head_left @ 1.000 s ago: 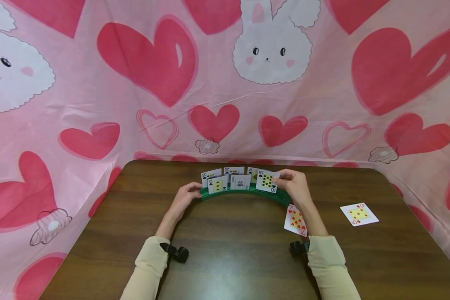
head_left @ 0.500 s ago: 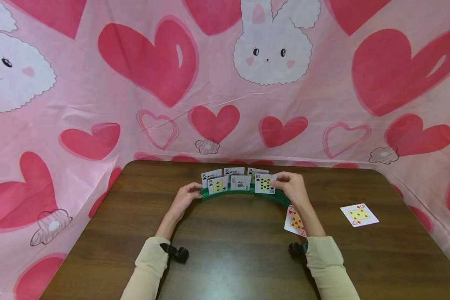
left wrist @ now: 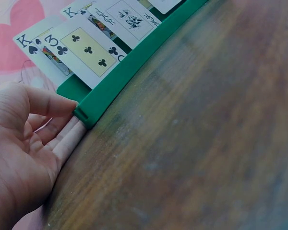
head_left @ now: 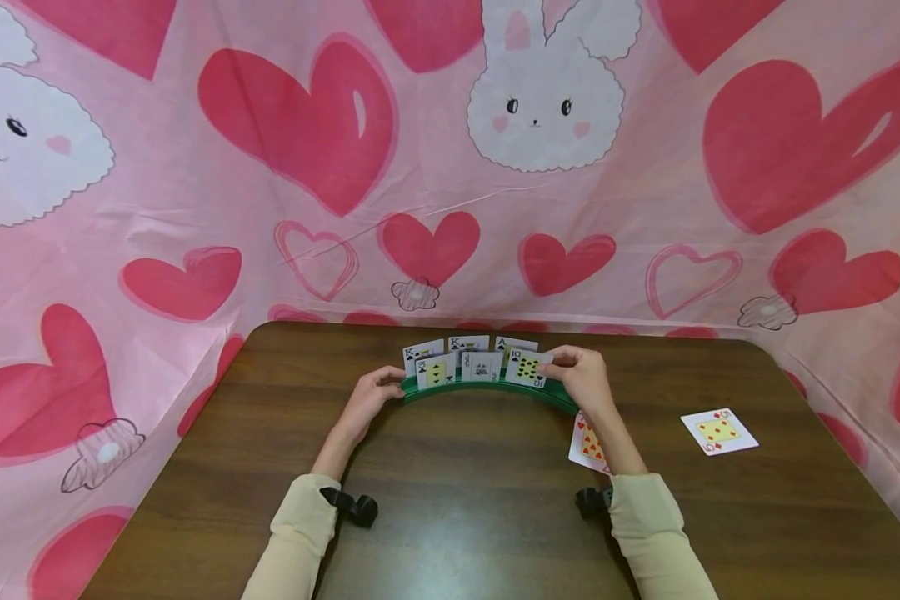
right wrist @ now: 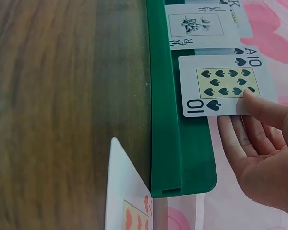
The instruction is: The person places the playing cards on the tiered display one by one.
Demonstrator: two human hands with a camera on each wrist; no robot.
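A curved green card holder (head_left: pixel 560 397) stands upright cards in two rows. Its left end is pinched between the thumb and fingers of my left hand (head_left: pixel 367 398). My right hand (head_left: pixel 587 377) grips the ten of spades (right wrist: pixel 221 81) by its right edge, thumb on its face. This card's lower edge is at the front of the holder, right of the joker (left wrist: pixel 129 21) and the three of clubs (left wrist: pixel 89 50). Behind them stand a king of spades (left wrist: pixel 32 44), another king (head_left: pixel 467 342) and an ace (head_left: pixel 517 343), each partly hidden.
On the brown wooden table (head_left: pixel 450 500), a seven of hearts (head_left: pixel 587 446) lies by the holder's right end, partly hidden under my right forearm. Farther right is a five of diamonds (head_left: pixel 720 431). A pink cloth with hearts (head_left: pixel 300 117) hangs behind the table.
My right hand has lowered the ten of spades slightly and shifted it left, with the card tilting a little; the ace behind shows more. The left hand stays on the holder's end.
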